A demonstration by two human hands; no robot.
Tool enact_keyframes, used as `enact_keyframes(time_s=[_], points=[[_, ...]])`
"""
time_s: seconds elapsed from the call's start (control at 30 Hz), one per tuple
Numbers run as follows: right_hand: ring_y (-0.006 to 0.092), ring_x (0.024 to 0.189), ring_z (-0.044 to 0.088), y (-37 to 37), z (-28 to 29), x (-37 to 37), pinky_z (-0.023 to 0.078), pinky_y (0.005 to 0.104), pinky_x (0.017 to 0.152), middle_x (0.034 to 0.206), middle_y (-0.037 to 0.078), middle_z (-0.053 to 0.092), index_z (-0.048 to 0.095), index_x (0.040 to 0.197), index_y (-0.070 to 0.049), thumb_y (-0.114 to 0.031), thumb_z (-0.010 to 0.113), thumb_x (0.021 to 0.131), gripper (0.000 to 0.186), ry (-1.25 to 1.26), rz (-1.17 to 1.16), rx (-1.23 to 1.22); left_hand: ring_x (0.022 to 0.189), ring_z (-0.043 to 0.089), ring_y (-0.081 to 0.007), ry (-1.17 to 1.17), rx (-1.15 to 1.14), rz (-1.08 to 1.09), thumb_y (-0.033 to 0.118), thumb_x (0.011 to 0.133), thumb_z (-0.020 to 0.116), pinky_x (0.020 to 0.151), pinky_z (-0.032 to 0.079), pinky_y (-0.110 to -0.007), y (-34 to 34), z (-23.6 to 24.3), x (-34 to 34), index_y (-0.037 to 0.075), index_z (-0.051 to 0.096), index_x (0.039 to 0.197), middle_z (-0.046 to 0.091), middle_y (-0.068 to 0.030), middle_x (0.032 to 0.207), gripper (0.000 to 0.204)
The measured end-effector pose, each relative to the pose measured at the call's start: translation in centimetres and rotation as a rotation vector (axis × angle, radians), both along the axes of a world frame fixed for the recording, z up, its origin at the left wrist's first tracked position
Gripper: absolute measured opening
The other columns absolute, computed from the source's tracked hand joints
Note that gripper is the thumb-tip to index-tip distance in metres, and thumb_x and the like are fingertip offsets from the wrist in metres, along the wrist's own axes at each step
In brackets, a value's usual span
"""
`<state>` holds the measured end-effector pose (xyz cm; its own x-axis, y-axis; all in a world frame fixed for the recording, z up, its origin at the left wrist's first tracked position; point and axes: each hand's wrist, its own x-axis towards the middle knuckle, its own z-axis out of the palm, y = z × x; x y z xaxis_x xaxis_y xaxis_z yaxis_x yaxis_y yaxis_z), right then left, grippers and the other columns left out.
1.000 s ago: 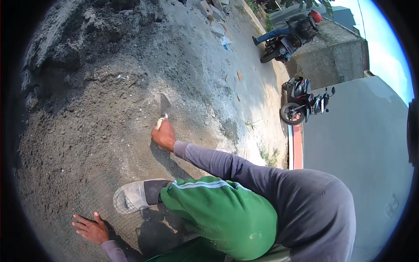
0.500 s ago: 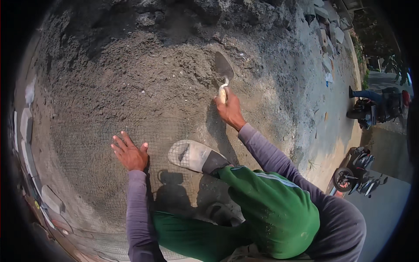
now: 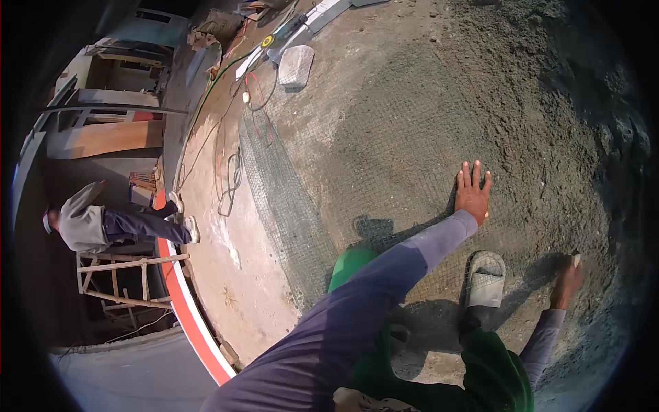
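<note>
My left hand (image 3: 472,195) lies flat with fingers apart on thin wire mesh (image 3: 278,206) spread over the ground and damp grey mortar. At the right, my blurred right hand (image 3: 567,283) is closed round the pale handle of a trowel (image 3: 576,261); I cannot make out the blade among the rough, crumbly mortar (image 3: 525,110). Between my hands, my foot in a beige sandal (image 3: 486,288) shows beneath or among the mesh.
At the left a person (image 3: 82,226) in grey stands beside a wooden frame (image 3: 127,261) and red-and-white kerb (image 3: 180,285). Hoses, cables (image 3: 230,175), a power tool (image 3: 291,33) and a pale slab (image 3: 296,66) lie at the top, near leaning boards (image 3: 89,141).
My view has swung left: the motorbikes have left it and the other person has appeared. My left hand stays spread on the mesh; the trowel's blade, visible earlier, no longer shows clearly.
</note>
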<state>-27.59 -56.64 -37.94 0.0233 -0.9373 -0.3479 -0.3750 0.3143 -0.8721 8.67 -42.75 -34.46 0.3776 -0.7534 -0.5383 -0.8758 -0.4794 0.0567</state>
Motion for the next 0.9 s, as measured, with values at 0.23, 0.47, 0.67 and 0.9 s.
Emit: enact_keyframes(time_s=[0.23, 0.47, 0.67, 0.9], points=[[0.0173, 0.077, 0.056, 4.4, 6.7, -9.5, 0.045, 0.0387, 0.069, 0.087, 0.006, 0.064, 0.07, 0.121, 0.005, -0.041, 0.067, 0.107, 0.048, 0.532, 0.176, -0.093, 0.167, 0.012, -0.0504, -0.125, -0.075, 0.061, 0.058, 0.096, 0.079, 0.135, 0.02, -0.059, 3.3, -2.8, 1.0, 0.019, 0.017, 0.178, 0.009, -0.022, 0.184, 0.11], [0.0142, 0.071, 0.053, 5.2, 10.0, -8.8, 0.045, 0.0398, 0.067, 0.073, 0.001, 0.061, 0.081, 0.112, -0.001, -0.041, 0.074, 0.103, 0.042, 0.427, 0.648, 0.389, 0.167, 0.015, -0.0506, -0.098, -0.151, -0.001, 0.052, 0.092, 0.085, 0.133, 0.023, -0.061, 0.5, -2.3, -0.4, 0.018, 0.019, 0.178, 0.012, -0.0221, 0.184, 0.113], [0.0224, 0.082, 0.068, -4.5, 3.2, -4.0, 0.054, 0.0433, 0.078, 0.089, 0.013, 0.077, 0.08, 0.108, 0.004, -0.041, 0.073, 0.1, 0.046, 0.483, 0.447, 0.046, 0.166, 0.019, -0.0507, -0.05, -0.273, 0.08, 0.04, 0.092, 0.087, 0.133, 0.024, -0.061, 3.0, -3.2, -0.6, 0.017, 0.025, 0.176, 0.014, -0.021, 0.183, 0.108], [0.0167, 0.07, 0.06, -5.9, 3.9, 0.9, 0.047, 0.0387, 0.065, 0.073, 0.007, 0.068, 0.078, 0.097, 0.005, -0.043, 0.072, 0.1, 0.048, 0.446, 0.313, -0.06, 0.168, 0.013, -0.0473, 0.101, -0.459, 0.338, 0.023, 0.101, 0.072, 0.135, 0.015, -0.062, 4.5, -3.6, -7.7, 0.009, 0.027, 0.175, 0.013, -0.0241, 0.183, 0.087]])
